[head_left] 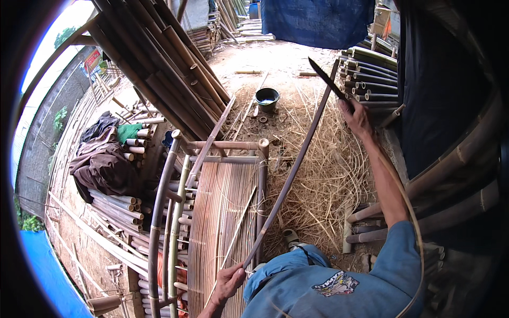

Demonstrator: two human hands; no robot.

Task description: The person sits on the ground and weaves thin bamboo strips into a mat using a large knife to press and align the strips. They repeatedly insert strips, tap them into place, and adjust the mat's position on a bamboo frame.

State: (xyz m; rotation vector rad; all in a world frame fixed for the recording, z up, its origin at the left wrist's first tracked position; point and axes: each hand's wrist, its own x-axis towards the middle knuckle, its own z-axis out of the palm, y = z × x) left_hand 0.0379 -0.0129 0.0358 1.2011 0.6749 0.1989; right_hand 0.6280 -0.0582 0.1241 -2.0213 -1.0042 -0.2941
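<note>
1. Landmark: bamboo frame (228,144), bed lined with thin slats (217,206).
2. Left hand (229,282): grip closed round the near end of a dark bamboo strip (302,153), which slants up along the frame's right side.
3. Right hand (357,118): grip closed on a knife (321,71), beyond the frame, rightward; blade-to-strip contact unclear.
4. Ground right of frame: littered with pale shavings (323,185).
5. Beyond frame: black bucket (268,107); left of it: brown cloth (103,167) over stacked poles (114,208).
</note>
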